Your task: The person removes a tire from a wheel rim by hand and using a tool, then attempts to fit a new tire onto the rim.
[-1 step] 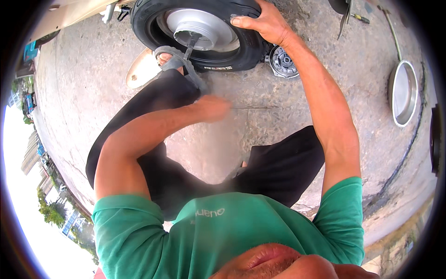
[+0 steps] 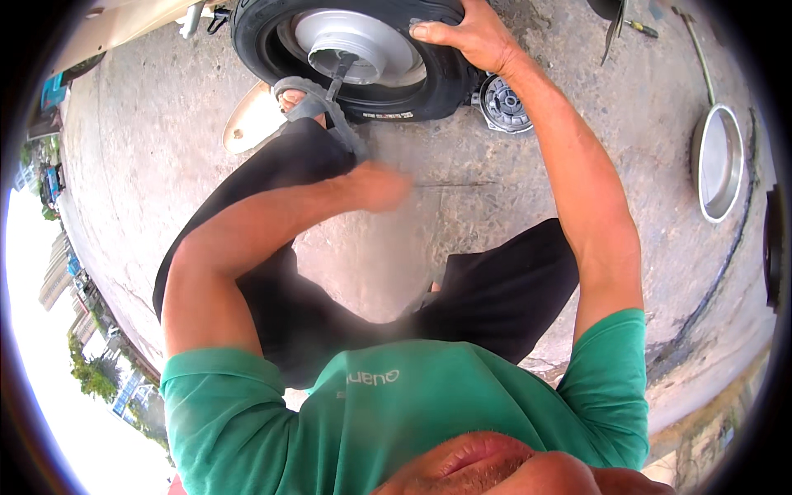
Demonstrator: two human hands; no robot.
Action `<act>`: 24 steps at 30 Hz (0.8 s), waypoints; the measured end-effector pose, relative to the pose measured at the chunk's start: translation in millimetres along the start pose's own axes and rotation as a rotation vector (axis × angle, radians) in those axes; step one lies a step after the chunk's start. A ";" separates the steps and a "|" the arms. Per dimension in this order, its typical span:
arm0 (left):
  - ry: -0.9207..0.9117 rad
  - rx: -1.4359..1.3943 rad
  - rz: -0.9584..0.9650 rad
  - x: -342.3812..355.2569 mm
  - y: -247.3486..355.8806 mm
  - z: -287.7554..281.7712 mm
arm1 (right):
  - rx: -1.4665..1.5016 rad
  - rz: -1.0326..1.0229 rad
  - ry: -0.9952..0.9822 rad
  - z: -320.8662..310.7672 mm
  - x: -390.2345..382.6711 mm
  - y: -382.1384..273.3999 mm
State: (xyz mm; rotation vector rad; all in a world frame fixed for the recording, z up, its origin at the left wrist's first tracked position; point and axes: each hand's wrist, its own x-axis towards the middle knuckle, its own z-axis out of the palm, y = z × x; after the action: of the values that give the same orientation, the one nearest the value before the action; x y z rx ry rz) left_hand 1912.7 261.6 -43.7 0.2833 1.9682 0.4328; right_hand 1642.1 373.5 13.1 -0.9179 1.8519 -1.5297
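Note:
A black tyre on a silver wheel (image 2: 388, 41) is at the top of the view, its round hub facing me. My right hand (image 2: 478, 37) grips the tyre's right side, thumb lying on the rubber and the other fingers partly out of sight behind it. A dark shaft (image 2: 338, 78) slants out of the hub opening toward my sandalled left foot (image 2: 301, 103), which rests against the tyre's lower edge. Between my knees and the wheel, my left hand (image 2: 381, 186) is smeared by motion. Its fingers cannot be made out, nor can anything they might hold.
Right of the tyre lies a round grey metal part (image 2: 505, 105) with ribs. A shallow metal pan (image 2: 719, 162) sits farther right, below a long thin rod (image 2: 697, 54). Near the top right is a screwdriver (image 2: 642, 30). A pale curved panel (image 2: 247, 124) lies beside my left foot.

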 end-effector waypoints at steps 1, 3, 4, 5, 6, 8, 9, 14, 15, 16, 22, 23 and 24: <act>0.001 -0.023 0.009 -9.8 1.0 -18.6 | 0.002 0.002 -0.004 2.3 1.6 -1.1; -0.001 -0.065 0.038 -28.5 4.3 -62.8 | 0.033 0.016 0.008 -4.4 -1.6 -5.9; 0.103 -0.101 0.128 -45.4 1.8 -76.1 | 0.033 0.034 0.012 -6.8 -5.6 -8.1; 0.214 -0.136 0.217 -66.0 -8.6 -87.5 | 0.029 0.046 0.017 -9.8 -6.9 -10.7; 0.225 -0.167 0.216 -84.2 -20.2 -90.6 | 0.012 0.028 0.023 -8.6 -8.1 -9.5; 0.166 -0.315 0.064 -120.0 -25.9 -113.9 | -0.021 -0.031 0.034 -6.0 0.7 -4.9; 0.092 -0.441 -0.095 -143.3 -21.1 -125.0 | -0.015 -0.009 0.019 -3.2 3.7 -6.6; 0.202 -0.542 -0.253 -191.1 -59.4 -116.1 | -0.023 0.066 0.020 1.7 5.5 -3.5; 0.239 -0.555 -0.255 -193.9 -65.5 -112.7 | -0.012 0.072 0.010 0.2 4.8 -1.9; 0.301 -0.541 -0.254 -194.9 -69.7 -112.0 | -0.090 0.151 -0.017 -0.9 5.1 -1.0; 0.398 -0.520 -0.229 -179.0 -90.2 -117.4 | -0.027 0.042 0.022 -5.8 1.5 44.3; 0.418 -0.520 -0.212 -175.2 -93.7 -117.1 | -0.031 0.057 0.020 -6.5 0.4 45.4; 0.427 -0.483 -0.187 -172.2 -99.6 -114.5 | 0.006 0.107 -0.013 0.4 1.2 22.9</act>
State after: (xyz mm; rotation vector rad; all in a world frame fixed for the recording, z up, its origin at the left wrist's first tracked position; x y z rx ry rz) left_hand 1880.6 85.1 99.5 -0.3235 2.1949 0.8793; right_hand 1638.2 374.9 -9.4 -0.8107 1.8555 -1.4609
